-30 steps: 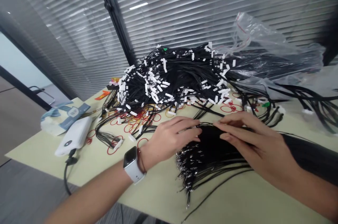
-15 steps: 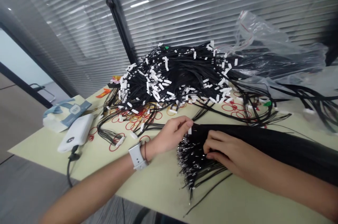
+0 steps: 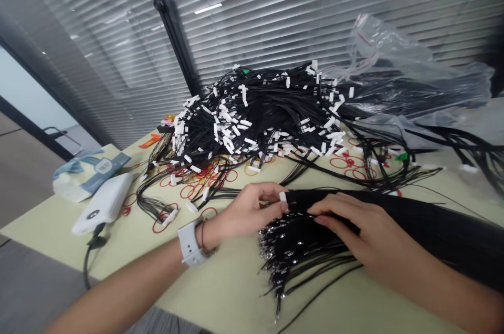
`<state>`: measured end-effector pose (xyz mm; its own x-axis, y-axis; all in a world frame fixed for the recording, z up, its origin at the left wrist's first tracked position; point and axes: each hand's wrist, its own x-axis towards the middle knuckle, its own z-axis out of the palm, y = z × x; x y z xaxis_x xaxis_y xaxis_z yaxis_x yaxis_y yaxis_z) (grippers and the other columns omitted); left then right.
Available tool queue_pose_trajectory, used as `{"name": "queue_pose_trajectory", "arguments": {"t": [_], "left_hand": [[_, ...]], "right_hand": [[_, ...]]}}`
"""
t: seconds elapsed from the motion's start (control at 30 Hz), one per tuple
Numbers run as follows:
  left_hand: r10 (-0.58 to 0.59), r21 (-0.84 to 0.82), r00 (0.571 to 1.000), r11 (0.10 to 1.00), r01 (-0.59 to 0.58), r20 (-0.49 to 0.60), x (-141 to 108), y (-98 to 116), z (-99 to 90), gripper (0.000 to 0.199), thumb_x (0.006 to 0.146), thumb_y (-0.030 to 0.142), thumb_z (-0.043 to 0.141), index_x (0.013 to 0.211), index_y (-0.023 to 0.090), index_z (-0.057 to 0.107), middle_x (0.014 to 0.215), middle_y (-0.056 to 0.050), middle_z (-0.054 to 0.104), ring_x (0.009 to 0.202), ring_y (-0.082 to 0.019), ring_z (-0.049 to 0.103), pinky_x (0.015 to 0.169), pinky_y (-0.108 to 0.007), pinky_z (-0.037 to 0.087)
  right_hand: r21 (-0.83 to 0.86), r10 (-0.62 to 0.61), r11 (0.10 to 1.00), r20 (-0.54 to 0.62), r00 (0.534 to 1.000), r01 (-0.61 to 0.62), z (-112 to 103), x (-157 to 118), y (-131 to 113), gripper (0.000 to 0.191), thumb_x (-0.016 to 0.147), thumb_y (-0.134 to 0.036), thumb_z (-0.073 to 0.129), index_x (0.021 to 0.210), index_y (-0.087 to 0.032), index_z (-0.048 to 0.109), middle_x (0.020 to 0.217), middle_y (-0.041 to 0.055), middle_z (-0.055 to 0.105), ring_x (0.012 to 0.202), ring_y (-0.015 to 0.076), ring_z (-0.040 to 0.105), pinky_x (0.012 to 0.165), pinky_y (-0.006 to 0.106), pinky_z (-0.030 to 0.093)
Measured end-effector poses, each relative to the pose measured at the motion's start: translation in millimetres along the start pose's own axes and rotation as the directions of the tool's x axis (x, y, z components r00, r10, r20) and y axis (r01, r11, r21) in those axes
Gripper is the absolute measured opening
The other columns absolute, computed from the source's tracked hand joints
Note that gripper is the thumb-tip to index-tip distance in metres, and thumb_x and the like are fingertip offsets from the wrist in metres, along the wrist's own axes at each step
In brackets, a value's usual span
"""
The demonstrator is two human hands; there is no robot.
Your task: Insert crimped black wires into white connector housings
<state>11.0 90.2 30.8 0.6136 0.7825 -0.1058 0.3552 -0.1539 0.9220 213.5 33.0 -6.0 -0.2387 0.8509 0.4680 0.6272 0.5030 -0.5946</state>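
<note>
A thick bundle of loose black wires (image 3: pixel 425 226) lies across the table on the right, its bare metal terminals (image 3: pixel 270 250) fanned out at the left end. My left hand (image 3: pixel 250 210) pinches a small white connector (image 3: pixel 282 196) between thumb and fingers, just above those terminals. Over the bundle, my right hand (image 3: pixel 350 218) is closed in a pinch at the thumb and forefinger, on what looks like a black wire near its terminal end. The wire is thin and mostly hidden by the fingertips.
Behind my hands rises a heap of black cables with white connectors (image 3: pixel 271 108). Red rubber bands (image 3: pixel 197 181) are scattered before it. A white power bank (image 3: pixel 104 205) with a cable and a tissue pack (image 3: pixel 90 171) lie left. Clear plastic bags (image 3: pixel 413 76) stand at the back right.
My left hand has turned slightly, showing more of the white connector. My right hand has shifted a little right and up, its thumb and forefinger now pinched nearer the terminals. The view has moved slightly.
</note>
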Motion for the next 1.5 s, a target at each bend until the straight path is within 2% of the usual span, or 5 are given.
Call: {"name": "queue_pose_trajectory", "arguments": {"t": [0.13, 0.33, 0.6, 0.77, 1.5], "left_hand": [[-0.071, -0.165, 0.997, 0.983, 0.077, 0.041, 3, 0, 0.0, 0.017, 0.077, 0.021, 0.061, 0.089, 0.009, 0.057, 0.077, 0.000, 0.060, 0.067, 0.001, 0.054, 0.063, -0.010, 0.042], [-0.086, -0.162, 0.995, 0.982, 0.094, 0.050, 1, 2, 0.5, 0.014, 0.078, 0.018, 0.061, 0.087, 0.009, 0.057, 0.075, 0.001, 0.059, 0.065, 0.002, 0.054, 0.061, -0.008, 0.041], [-0.095, -0.156, 0.994, 0.983, 0.101, 0.046, -2, 8, 7.3, 0.013, 0.079, 0.018, 0.060, 0.088, 0.009, 0.057, 0.074, 0.001, 0.060, 0.065, 0.002, 0.055, 0.061, -0.006, 0.041], [-0.086, -0.140, 0.994, 0.986, 0.095, 0.071, -4, 7, 9.1, 0.013, 0.078, 0.018, 0.061, 0.087, 0.009, 0.057, 0.074, 0.001, 0.060, 0.068, 0.001, 0.055, 0.062, -0.007, 0.041], [-0.068, -0.073, 0.996, 0.995, 0.072, 0.060, -7, 7, 14.0, 0.020, 0.078, 0.024, 0.061, 0.091, 0.010, 0.059, 0.078, -0.001, 0.061, 0.070, -0.001, 0.054, 0.063, -0.011, 0.041]], "right_hand": [[0.057, 0.022, 0.998, 0.037, 0.999, -0.024, -2, -1, -1, 0.020, 0.084, -0.030, 0.049, 0.086, -0.027, 0.069, 0.088, -0.0030, 0.065, 0.081, 0.0028, 0.059, 0.071, 0.014, 0.048], [0.084, 0.116, 0.989, 0.105, 0.988, -0.125, -9, -1, -9, 0.028, 0.079, -0.043, 0.056, 0.066, -0.020, 0.063, 0.071, -0.0026, 0.061, 0.065, 0.0028, 0.056, 0.057, 0.014, 0.043], [0.046, 0.062, 0.997, -0.136, 0.989, -0.056, -6, -5, -3, 0.016, 0.083, -0.031, 0.053, 0.085, -0.028, 0.069, 0.082, -0.0073, 0.068, 0.071, -0.0001, 0.062, 0.064, 0.007, 0.047], [0.104, 0.166, 0.983, -0.124, 0.978, -0.154, -6, -8, -14, 0.026, 0.082, -0.042, 0.052, 0.075, -0.022, 0.068, 0.075, -0.0016, 0.064, 0.062, 0.0021, 0.057, 0.043, 0.009, 0.039], [-0.011, 0.172, 0.985, -0.096, 0.980, -0.174, 6, -7, -10, 0.025, 0.083, -0.039, 0.051, 0.071, -0.024, 0.066, 0.066, -0.0050, 0.061, 0.058, 0.0034, 0.046, 0.054, 0.019, 0.030]]}}
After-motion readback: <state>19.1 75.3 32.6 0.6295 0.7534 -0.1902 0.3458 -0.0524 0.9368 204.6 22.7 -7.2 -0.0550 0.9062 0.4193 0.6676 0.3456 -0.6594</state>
